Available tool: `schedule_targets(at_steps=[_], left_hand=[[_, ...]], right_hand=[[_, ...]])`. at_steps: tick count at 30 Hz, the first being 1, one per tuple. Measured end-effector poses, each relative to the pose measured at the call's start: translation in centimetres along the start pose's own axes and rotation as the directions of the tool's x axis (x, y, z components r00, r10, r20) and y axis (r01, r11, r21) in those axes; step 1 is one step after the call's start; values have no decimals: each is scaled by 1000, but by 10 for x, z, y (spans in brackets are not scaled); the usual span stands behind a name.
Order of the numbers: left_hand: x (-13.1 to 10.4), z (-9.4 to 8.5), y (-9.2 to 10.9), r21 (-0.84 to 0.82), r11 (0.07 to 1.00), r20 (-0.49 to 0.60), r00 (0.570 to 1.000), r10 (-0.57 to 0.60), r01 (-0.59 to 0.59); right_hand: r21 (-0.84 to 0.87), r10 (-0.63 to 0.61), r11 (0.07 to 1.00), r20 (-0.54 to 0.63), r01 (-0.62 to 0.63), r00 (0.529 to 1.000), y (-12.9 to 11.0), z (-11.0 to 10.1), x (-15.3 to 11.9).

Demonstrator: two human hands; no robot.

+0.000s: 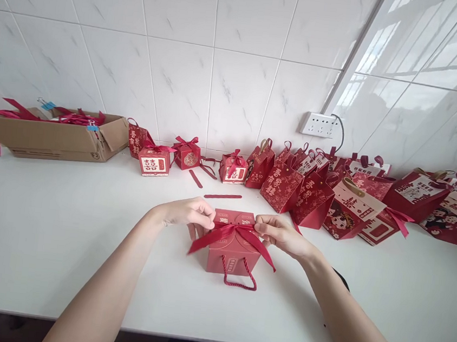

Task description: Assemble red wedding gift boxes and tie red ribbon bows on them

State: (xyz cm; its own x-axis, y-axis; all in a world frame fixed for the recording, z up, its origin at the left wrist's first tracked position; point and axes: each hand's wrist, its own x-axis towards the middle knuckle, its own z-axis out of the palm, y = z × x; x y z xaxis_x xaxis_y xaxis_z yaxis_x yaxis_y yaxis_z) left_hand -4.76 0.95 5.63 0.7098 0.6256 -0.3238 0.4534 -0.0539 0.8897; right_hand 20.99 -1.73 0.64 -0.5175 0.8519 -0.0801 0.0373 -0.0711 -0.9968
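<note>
Pinching the long red satin ribbon (237, 229), our left hand (200, 216) and right hand (282, 235) flank the rectangular red cardboard box (214, 260), apparently so we tension it evenly
</note>
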Motion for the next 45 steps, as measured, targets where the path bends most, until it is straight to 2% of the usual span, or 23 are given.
schedule_targets(at_steps=[8,15,17,19,22,26,31,33,35,38,41,43,45], left_hand=[[0,0,-2,32,996,-11,997,78,-77],[-1,0,-2,-29,1000,9,1000,8,-8],[-2,-3,-5,-16,1000,46,999,-20,20],[-3,-5,-6,-13,999,127,991,-33,35],[-5,-6,-6,19,998,224,973,-57,55],[-4,0,-2,135,989,244,965,-98,67],[-2,9,2,130,985,242,960,-138,109],[-1,11,2,129,984,208,967,-149,124],[2,12,1,129,988,129,987,-99,82],[9,11,-3,78,996,-99,994,40,-32],[15,9,-6,-33,994,-296,951,89,-104],[17,8,-6,-110,978,-385,915,122,-176],[19,10,-5,-157,952,-481,863,157,-261]], right_hand=[[107,7,994,59,-14,998,5,-3,3],[100,-65,993,73,58,995,14,-11,4],[66,-57,997,102,51,993,13,-19,2],[12,-59,998,120,58,991,11,-25,-1],[-146,-57,986,170,83,984,9,-25,-4],[-336,-86,928,227,161,970,3,-9,-8],[-470,-211,839,184,274,960,-4,6,-12],[-529,-270,793,138,301,953,-4,6,-13],[-581,-364,742,71,335,929,-4,3,-12],[-674,-531,642,-48,365,846,-1,-3,-8],[-786,-673,503,-96,358,733,1,-8,-4],[-866,-748,373,-68,332,661,2,-9,-2],[-923,-793,244,-13,298,609,3,-8,-1]])
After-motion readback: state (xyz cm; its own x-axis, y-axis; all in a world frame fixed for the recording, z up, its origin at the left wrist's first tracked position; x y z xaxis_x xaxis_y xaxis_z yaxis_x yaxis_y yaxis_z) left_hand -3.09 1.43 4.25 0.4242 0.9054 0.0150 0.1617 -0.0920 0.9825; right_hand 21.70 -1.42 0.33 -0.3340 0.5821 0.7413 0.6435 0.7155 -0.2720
